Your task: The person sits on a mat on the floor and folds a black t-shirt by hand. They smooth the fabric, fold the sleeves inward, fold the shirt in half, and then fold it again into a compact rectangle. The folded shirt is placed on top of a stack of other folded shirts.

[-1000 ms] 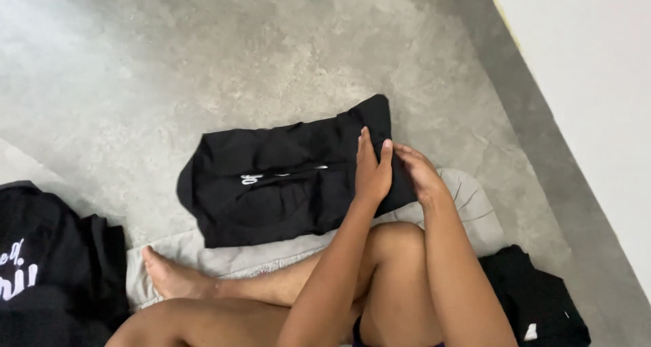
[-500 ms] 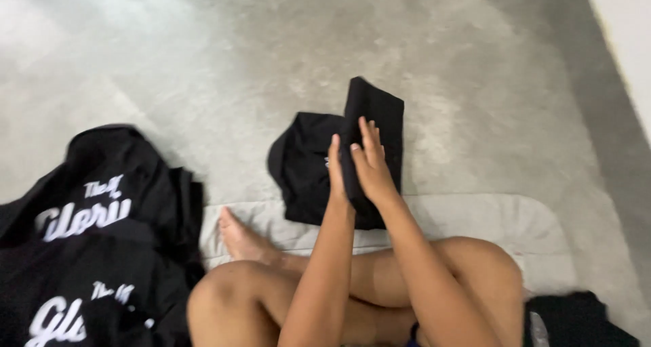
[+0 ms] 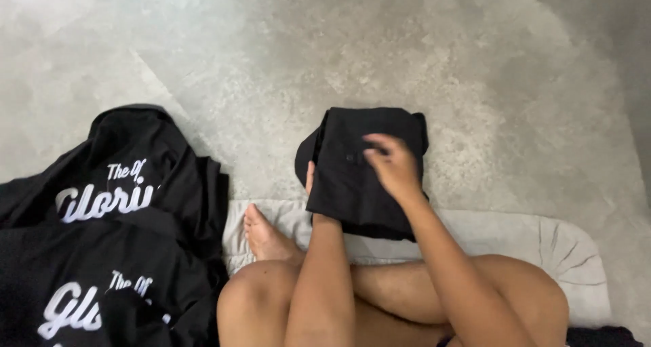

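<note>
A folded black garment (image 3: 366, 164) lies on the grey floor in front of my crossed legs. My right hand (image 3: 392, 165) rests flat on top of it, fingers spread toward the left. My left hand (image 3: 311, 184) is mostly hidden under the garment's left edge, with only the thumb side showing, and appears to hold that edge.
A pile of black shirts with white lettering (image 3: 108, 225) lies at the left. I sit on a light grey cushion (image 3: 536, 245) on a concrete floor (image 3: 420, 55). My bare foot (image 3: 266, 237) points left. Another dark cloth (image 3: 603, 336) peeks in at bottom right.
The black garment has been folded from a wide spread into a compact rectangle. Both hands moved onto it, the right now on top. The view shifted left, showing the shirt pile.
</note>
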